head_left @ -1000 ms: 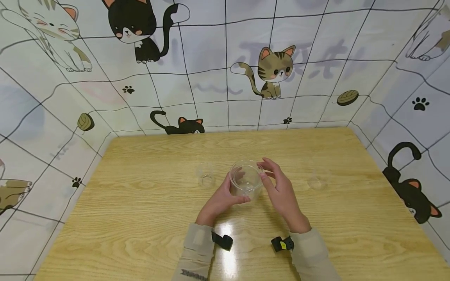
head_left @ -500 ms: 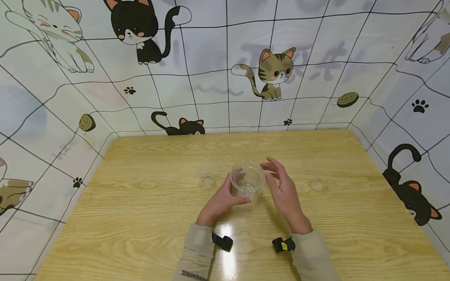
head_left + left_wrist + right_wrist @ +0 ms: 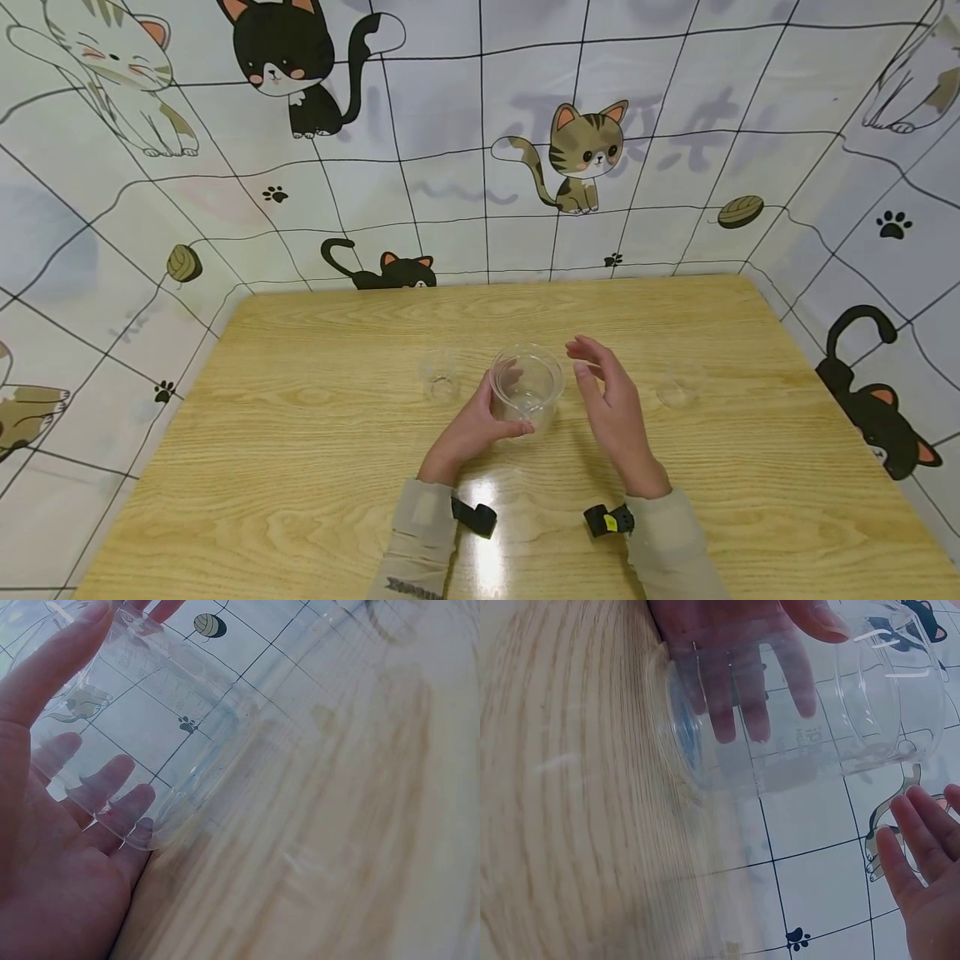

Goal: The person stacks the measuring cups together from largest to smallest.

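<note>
A clear glass jar (image 3: pixel 528 392) with a wide round rim stands on the wooden table in the head view. My left hand (image 3: pixel 478 423) grips its left side, thumb across the front and fingers around behind. Through the glass, those fingers show in the right wrist view, beside faint printed marks on the jar (image 3: pixel 795 754). My right hand (image 3: pixel 611 404) is off to the jar's right, apart from it, fingers loosely bent and holding nothing. In the right wrist view the right hand (image 3: pixel 934 862) appears near the rim end.
A smaller clear glass (image 3: pixel 440 379) stands left of the jar, behind my left hand. Another clear glass piece (image 3: pixel 678 390) is on the right. The wooden table (image 3: pixel 300 467) meets a cat-print wall covering (image 3: pixel 450 183) at the back and sides.
My right hand has let go of the jar's rim and moved a little to the right. My left hand and the jar have stayed in place.
</note>
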`<state>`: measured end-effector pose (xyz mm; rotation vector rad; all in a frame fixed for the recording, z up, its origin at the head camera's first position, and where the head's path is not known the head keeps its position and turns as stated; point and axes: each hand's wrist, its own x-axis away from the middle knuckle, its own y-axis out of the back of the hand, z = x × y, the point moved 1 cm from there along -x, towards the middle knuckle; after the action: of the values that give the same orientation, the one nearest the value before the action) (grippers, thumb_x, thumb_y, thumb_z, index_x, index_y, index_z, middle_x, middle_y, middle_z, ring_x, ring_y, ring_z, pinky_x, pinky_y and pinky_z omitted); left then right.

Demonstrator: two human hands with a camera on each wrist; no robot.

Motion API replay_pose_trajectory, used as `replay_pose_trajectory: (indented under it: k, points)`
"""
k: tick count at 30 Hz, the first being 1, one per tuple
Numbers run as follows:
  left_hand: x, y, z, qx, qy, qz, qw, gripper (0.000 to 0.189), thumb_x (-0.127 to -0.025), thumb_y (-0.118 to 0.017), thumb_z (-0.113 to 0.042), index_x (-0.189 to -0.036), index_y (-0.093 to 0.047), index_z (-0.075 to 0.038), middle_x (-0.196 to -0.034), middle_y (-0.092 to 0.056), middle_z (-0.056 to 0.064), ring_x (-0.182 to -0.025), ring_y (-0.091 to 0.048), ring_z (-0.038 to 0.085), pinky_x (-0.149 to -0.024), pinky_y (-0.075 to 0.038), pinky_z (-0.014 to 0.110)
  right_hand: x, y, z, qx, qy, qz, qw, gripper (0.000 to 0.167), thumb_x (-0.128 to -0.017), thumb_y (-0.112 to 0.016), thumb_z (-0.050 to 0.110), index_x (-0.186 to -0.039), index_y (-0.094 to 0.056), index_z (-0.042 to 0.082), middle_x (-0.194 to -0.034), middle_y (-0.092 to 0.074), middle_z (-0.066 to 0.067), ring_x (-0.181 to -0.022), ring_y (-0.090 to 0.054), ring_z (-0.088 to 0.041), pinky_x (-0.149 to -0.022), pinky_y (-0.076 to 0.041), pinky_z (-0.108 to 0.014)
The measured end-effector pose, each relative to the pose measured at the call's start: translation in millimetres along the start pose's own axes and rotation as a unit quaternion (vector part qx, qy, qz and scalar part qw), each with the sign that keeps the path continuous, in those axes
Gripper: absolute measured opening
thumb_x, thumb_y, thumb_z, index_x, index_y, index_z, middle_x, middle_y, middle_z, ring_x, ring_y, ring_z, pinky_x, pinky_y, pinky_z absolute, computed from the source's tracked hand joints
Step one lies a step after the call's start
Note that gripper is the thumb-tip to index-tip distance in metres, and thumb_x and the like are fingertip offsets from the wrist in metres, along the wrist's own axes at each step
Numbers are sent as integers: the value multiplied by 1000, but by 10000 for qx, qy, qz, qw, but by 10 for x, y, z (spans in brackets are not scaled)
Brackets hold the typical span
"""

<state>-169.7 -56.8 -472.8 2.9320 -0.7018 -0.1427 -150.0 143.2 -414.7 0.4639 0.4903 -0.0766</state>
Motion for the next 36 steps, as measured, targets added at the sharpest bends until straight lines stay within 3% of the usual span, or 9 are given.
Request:
replay_pose_trajectory:
  k: [6,14,23,31,36]
  points:
    - [61,1,-235,60,-14,61,10000,92,-68,-78,-16,-140,-21,-18,-139,-34,10,-127,-30,24,-102,-19,41,-15,34,-29,13,93,-175,9998,35,-95,-42,18,-130,-43,13,-119,-53,3,-110,-48,-12,-89,-37,-24]
    - [62,5,-245,156,-90,122,9998,92,-68,-78,-16,-140,-20,-17,-139,-32,12,-127,-30,26,-101,-21,42,-32,82,-44,60,39,-307,9995,35,-94,-45,12,-128,-44,12,-118,-54,-1,-109,-49,-16,-88,-36,-21]
    - [65,11,-242,185,-63,114,9997,92,-69,-77,-17,-140,-20,-18,-139,-32,12,-127,-30,25,-101,-21,43,-40,173,293,150,-142,-440,9988,32,-94,-42,9,-125,-44,-1,-116,-54,-13,-108,-49,-26,-88,-35,-21]
    - [58,10,-225,214,-81,168,9996,93,-69,-78,-18,-141,-19,-19,-140,-31,12,-128,-29,26,-101,-22,42,-28,230,271,133,-262,-627,9976,32,-94,-44,11,-125,-46,2,-116,-54,-11,-109,-48,-23,-90,-36,-25]
    - [71,6,-219,91,65,172,9998,93,-69,-77,-20,-141,-19,-21,-140,-32,10,-127,-30,23,-101,-23,41,-11,275,237,79,-313,-768,9965,32,-94,-44,12,-125,-47,4,-116,-55,-11,-108,-48,-23,-90,-35,-23]
